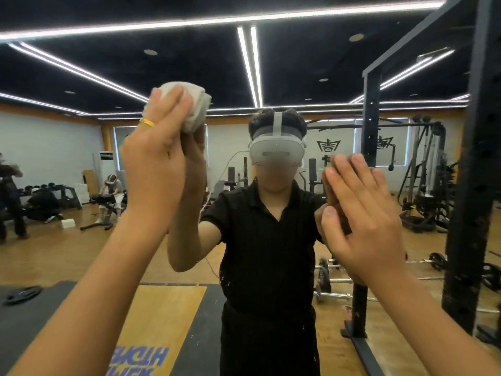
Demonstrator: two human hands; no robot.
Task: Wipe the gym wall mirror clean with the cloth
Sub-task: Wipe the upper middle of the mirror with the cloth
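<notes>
The wall mirror point(271, 77) fills almost the whole view and reflects the gym and a person in a black shirt wearing a headset. A bunched white cloth point(195, 107) is pressed flat against the glass high up, left of centre, under my left hand point(157, 158), which has a gold ring on one finger. My right hand point(363, 213) lies flat on the glass at right of centre, fingers together and pointing up, holding nothing. Both hands meet their own reflections at the glass.
A black steel rack upright point(471, 185) stands close on the right, in front of the mirror. Reflected behind me are a weight bench point(103, 202), barbells and plates on the wooden floor point(328, 283), black mats, and people at the far left.
</notes>
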